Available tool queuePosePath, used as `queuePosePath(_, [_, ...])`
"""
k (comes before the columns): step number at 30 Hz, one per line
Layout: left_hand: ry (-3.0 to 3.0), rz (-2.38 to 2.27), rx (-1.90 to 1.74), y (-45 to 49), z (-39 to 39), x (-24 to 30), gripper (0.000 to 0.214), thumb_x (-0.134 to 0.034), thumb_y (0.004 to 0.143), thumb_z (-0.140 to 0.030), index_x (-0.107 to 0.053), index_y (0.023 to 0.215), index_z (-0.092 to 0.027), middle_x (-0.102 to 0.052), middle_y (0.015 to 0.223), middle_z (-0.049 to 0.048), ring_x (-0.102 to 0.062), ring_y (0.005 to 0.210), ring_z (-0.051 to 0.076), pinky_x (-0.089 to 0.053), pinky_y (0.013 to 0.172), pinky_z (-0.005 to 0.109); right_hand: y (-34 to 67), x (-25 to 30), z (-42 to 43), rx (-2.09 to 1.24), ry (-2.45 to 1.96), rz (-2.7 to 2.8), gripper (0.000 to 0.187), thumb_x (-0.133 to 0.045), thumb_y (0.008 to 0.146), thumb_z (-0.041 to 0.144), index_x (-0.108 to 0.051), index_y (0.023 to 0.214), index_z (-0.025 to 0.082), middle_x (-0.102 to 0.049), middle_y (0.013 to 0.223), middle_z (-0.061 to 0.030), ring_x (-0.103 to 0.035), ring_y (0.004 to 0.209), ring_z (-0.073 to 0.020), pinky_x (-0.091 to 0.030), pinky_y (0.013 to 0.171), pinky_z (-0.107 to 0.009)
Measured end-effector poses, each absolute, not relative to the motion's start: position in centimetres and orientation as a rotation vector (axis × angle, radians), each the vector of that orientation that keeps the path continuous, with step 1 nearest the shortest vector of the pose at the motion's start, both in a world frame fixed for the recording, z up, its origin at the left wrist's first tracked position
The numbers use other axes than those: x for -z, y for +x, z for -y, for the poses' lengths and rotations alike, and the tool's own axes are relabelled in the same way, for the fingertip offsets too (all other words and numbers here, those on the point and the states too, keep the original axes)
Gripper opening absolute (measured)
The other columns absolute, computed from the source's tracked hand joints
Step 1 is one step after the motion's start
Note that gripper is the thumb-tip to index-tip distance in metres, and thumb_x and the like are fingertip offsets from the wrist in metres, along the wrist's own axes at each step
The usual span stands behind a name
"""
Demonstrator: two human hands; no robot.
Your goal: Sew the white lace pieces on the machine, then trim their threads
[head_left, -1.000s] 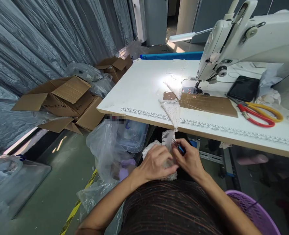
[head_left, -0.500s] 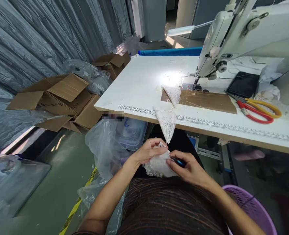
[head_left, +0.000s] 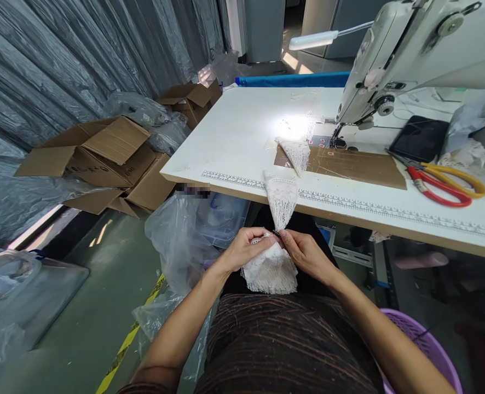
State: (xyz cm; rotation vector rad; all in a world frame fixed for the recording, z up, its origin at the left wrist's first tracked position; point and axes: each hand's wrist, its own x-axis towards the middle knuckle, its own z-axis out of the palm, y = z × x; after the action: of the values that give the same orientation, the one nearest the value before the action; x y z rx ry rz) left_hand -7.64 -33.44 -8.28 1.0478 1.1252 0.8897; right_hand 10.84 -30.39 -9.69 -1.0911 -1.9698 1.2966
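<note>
Over my lap, my left hand (head_left: 248, 249) is closed on a white lace piece (head_left: 272, 269), pinching its upper edge while the rest hangs down. My right hand (head_left: 306, 253) meets it at the top of the lace, closed around small thread snips (head_left: 276, 233). Only a dark tip of the snips shows; the fingers cover the rest. From this spot a chain of triangular lace pieces (head_left: 282, 198) runs up over the table edge toward the sewing machine (head_left: 363, 82), joined by narrow points.
The white table (head_left: 221, 137) carries a printed ruler, a brown strip (head_left: 361, 168), red-and-yellow scissors (head_left: 443, 183) and a dark flat device (head_left: 419, 139). Open cardboard boxes (head_left: 103, 158) and plastic bags (head_left: 177, 241) lie left. A purple basket (head_left: 427, 350) stands low at the right.
My right hand has moved up and left to the lace join, and the tool's tip now sits there. The held lace hangs lower and more spread. The view has shifted slightly.
</note>
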Motion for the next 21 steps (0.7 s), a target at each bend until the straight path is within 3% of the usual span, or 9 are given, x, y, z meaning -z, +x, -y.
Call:
queuePosePath(6, [1.034,-1.138,-0.912,-7.7,33.3,8.3,0.031,-0.074,0.076,-0.043,-0.072,0.083,-0.013,-0.068,0.081,0.0035,-0.057,0.072,0.013,-0.043,0.065,0.021,11.0,10.0,30.9,-1.315,-1.118,1.934,0.052,-0.029,0.100,0.057,-0.056,0.076,0.019,-0.044,0.059,0.0033,-0.039,0.055,-0.0125,-0.029,0.052,-0.026])
queuePosePath(11, [1.030,-1.141,-0.888,-7.6,33.3,8.2,0.031,-0.075,0.076,-0.043,-0.070,0.075,-0.013,-0.062,0.070,0.0002,-0.052,0.064,0.010,-0.039,0.059,0.020,10.7,9.9,30.8,-1.249,-1.115,2.005,0.047,-0.035,0.099,0.053,-0.046,0.066,0.021,-0.043,0.059,0.0034,-0.039,0.055,-0.0123,-0.029,0.054,-0.027])
queuePosePath(16, [1.000,-1.110,-0.916,-7.5,33.3,8.2,0.032,-0.075,0.076,-0.044,-0.071,0.083,-0.013,-0.066,0.078,0.0026,-0.057,0.071,0.012,-0.044,0.064,0.021,10.8,10.3,31.2,-1.339,-1.078,1.879,0.042,-0.036,0.098,0.054,-0.048,0.077,0.021,-0.044,0.067,0.0036,-0.041,0.061,-0.0124,-0.033,0.058,-0.026])
queuePosePath(21, [1.126,-1.156,-0.863,-7.5,33.5,8.8,0.036,-0.066,0.084,-0.047,-0.070,0.087,-0.011,-0.069,0.083,0.0059,-0.062,0.073,0.016,-0.048,0.066,0.024,11.7,11.6,32.6,-1.600,-1.026,1.861,0.040,-0.056,0.088,0.059,-0.044,0.080,0.022,-0.040,0.068,0.0060,-0.036,0.059,-0.0106,-0.032,0.052,-0.023])
